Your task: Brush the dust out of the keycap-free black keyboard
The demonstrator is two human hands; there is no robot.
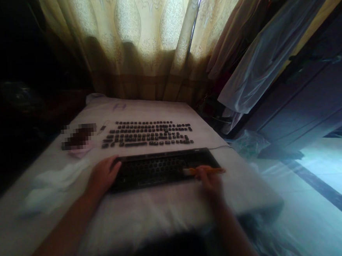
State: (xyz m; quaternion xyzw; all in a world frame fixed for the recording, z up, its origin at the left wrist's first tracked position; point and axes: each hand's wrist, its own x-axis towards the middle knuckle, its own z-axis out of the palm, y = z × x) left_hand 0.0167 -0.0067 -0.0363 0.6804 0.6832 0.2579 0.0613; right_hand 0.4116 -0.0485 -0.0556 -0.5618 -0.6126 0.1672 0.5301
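Note:
A black computer keyboard (153, 169) with its keycaps off lies on the cloth-covered table in front of me. My left hand (105, 172) grips its left end, thumb over the top edge. In my right hand (209, 180) is a brush (217, 170) with an orange handle. Its pale bristles point left, over the right part of the keyboard; I cannot tell whether they touch it. Behind the keyboard, the loose black keycaps (142, 133) are laid out in rows like a keyboard layout.
A crumpled white cloth (56, 184) lies left of my left arm. Farther back are a pixelated dark item (79, 136) and a small object (103, 128). A thin cable (219, 147) runs off the table's right side. Curtains (140, 28) hang behind; clothes (251, 64) hang at the right.

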